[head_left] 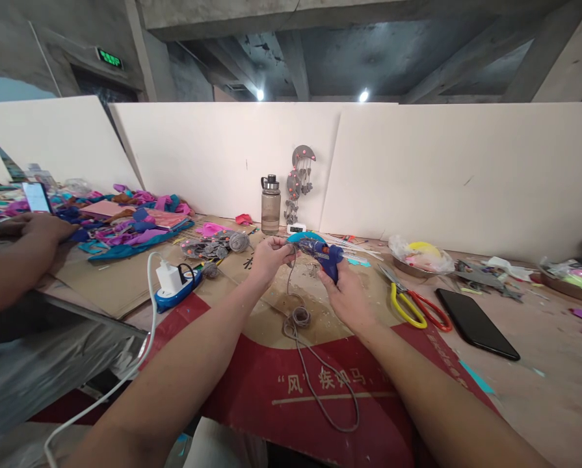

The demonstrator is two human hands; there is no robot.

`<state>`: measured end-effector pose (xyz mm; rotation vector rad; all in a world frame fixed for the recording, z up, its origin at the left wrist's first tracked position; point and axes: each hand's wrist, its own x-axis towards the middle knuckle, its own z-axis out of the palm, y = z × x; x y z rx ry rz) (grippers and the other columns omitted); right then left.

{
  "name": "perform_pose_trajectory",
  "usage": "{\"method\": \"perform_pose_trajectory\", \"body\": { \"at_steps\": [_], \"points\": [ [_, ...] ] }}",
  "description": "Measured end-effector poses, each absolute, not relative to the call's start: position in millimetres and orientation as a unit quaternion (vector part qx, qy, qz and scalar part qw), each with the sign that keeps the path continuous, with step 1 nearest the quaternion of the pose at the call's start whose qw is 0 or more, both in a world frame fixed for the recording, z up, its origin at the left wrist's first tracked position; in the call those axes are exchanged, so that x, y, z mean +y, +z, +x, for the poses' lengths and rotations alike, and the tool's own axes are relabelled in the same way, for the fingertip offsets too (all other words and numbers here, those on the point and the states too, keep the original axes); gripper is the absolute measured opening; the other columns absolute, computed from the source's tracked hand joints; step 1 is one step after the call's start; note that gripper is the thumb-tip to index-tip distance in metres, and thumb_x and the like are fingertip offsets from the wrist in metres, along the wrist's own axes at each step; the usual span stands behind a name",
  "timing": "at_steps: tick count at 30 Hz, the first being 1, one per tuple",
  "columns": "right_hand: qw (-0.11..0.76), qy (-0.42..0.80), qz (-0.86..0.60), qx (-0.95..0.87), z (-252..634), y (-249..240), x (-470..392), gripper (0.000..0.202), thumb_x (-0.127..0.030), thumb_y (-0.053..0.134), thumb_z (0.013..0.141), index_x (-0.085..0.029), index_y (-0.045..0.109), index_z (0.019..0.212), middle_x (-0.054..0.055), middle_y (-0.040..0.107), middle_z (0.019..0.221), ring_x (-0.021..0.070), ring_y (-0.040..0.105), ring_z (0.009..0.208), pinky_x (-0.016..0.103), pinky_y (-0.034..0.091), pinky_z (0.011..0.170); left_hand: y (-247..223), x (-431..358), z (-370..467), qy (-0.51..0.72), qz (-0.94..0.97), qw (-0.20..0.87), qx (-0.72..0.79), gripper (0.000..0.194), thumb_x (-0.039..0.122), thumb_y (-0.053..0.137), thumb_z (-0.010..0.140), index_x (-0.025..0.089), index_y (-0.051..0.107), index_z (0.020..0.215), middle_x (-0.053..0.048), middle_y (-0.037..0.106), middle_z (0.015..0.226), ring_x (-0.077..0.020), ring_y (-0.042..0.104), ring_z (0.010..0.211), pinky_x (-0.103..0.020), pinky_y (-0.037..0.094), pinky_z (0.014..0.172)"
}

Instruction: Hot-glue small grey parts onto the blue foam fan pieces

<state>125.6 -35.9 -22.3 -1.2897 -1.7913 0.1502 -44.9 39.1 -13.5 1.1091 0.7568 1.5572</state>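
My right hand is wrapped round the handle of a dark blue glue gun, with a clear glue stick sticking out of its back. The gun's front end points left, toward my left hand. There my left fingers pinch a small piece with a blue curved edge; its lower part is hidden by the fingers and the gun. Grey cord hangs from beside the left fingertips to a small coil, and a loose loop trails over the red and brown cardboard.
Right lie scissors with yellow and red handles, a black phone and a bowl. Behind stand a bottle and a grey moon ornament. Left are a power strip, a white cable and another person's hand.
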Motion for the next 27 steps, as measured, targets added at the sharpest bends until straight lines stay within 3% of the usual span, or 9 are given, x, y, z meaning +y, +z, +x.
{"method": "perform_pose_trajectory", "body": {
  "at_steps": [18,27],
  "points": [
    [0.446,0.075,-0.530,-0.717,127,-24,-35,0.039,-0.039,0.043,0.089,-0.019,0.050,0.121,0.012,0.065,0.111,0.0268,0.060,0.099,0.038,0.045,0.084,-8,35,-46,0.646,0.459,0.519,0.320,0.028,0.021,0.077,0.063,0.014,0.052,0.073,-0.003,0.066,0.069,-0.0159,0.068,0.066,-0.037,0.057,0.078],
    [0.451,0.055,-0.527,-0.718,129,-26,-31,0.041,-0.039,0.043,0.089,-0.018,0.049,0.123,0.013,0.065,0.111,0.0280,0.059,0.101,0.040,0.045,0.086,-1,30,-51,0.662,0.455,0.516,0.297,0.024,0.020,0.074,0.064,0.015,0.050,0.069,0.001,0.061,0.063,-0.0144,0.067,0.065,-0.035,0.056,0.079]
  ]
}}
